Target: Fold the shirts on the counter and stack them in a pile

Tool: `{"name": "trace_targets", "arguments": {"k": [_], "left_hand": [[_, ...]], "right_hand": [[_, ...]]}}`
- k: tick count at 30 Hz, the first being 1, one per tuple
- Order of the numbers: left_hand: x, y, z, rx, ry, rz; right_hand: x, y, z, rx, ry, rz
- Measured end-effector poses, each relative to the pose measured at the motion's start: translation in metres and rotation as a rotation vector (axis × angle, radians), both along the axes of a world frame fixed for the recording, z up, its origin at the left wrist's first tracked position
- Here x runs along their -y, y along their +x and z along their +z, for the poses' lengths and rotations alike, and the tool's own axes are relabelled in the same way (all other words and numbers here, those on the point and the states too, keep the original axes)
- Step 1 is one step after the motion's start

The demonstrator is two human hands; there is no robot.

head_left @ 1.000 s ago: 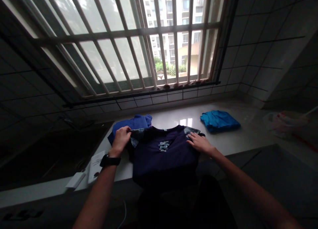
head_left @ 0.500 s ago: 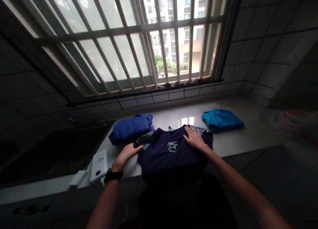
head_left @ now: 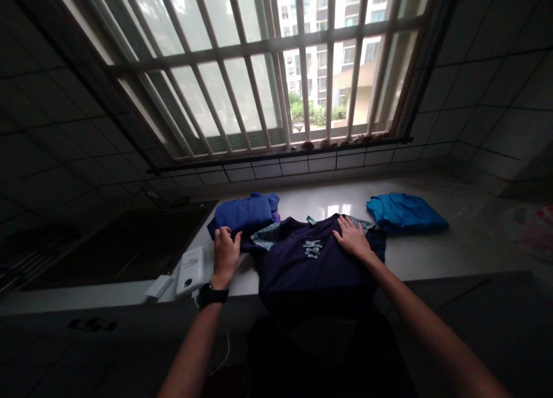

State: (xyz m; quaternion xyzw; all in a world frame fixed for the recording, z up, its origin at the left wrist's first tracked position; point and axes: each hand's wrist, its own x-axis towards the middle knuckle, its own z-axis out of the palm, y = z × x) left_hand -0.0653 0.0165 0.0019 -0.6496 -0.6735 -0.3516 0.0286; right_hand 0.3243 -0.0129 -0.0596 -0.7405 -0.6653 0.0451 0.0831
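Observation:
A dark navy shirt [head_left: 294,271] with patterned teal shoulder patches and small knotted fastenings at the chest lies spread on the counter, its lower part hanging over the front edge. My right hand [head_left: 355,238] rests flat on its right shoulder, fingers spread. At the opposite side, my left hand [head_left: 227,253] has curled fingers at the end of the left sleeve, which is drawn out toward it; the exact grip is partly hidden. Just beyond that hand sits a rolled blue garment [head_left: 246,211].
A folded bright blue cloth [head_left: 406,212] lies at the right on the pale counter [head_left: 415,260]. A white power bank [head_left: 190,271] and a small white block [head_left: 159,287] are by the front left, beside the dark sink [head_left: 116,248]. A barred window [head_left: 276,46] is behind.
My left hand has turned more upright and shifted outward, and the left sleeve now stretches further left. My right hand stays on the shoulder. The view has swung slightly left.

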Motion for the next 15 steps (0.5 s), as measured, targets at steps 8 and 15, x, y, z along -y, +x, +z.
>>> {"name": "trace_targets", "arguments": {"k": [8,15], "left_hand": [[0.017,0.110,-0.015,-0.419,-0.254,-0.595],[-0.005,0.130,-0.057,-0.499,-0.291,-0.606]], "right_hand": [[0.000,0.000,-0.001,-0.023,0.021,-0.006],[0.003,0.001,0.000,-0.036,0.091,0.069]]}}
